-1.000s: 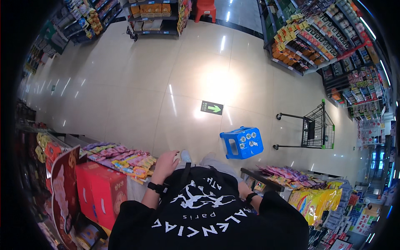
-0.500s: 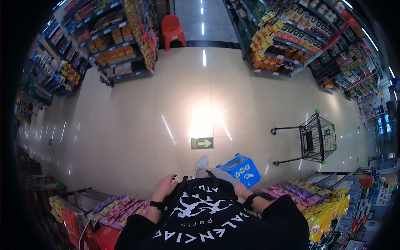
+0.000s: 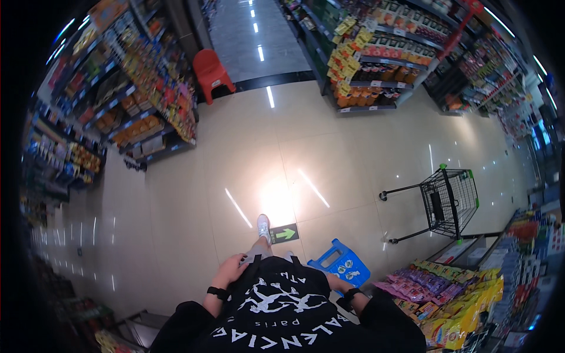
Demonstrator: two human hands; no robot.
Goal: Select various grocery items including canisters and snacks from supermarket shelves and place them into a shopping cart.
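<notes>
My left hand (image 3: 231,269) hangs beside the hem of my black shirt (image 3: 285,303), close to my left thigh. Its fingers are loosely extended and nothing shows in them. My right hand (image 3: 336,284) is by the other side of the shirt, its fingers hidden from view. Just beyond it is a blue box-like thing (image 3: 355,268) with a slot-shaped opening and round pictures on its face. Whether my right hand holds it, I cannot tell. Both wrists wear dark bands.
A wire shopping cart (image 3: 456,203) with green corners stands at the right. Bagged snacks (image 3: 432,294) fill a near-right rack. Ahead, a red plastic stool (image 3: 213,73) stands by stocked shelves (image 3: 147,112), across from a drinks shelf (image 3: 382,82). A green floor arrow (image 3: 286,233) lies by my shoe (image 3: 263,226).
My view has turned and moved forward; the floor arrow is now closer. One foot has stepped ahead. My left hand has come in nearer to my body.
</notes>
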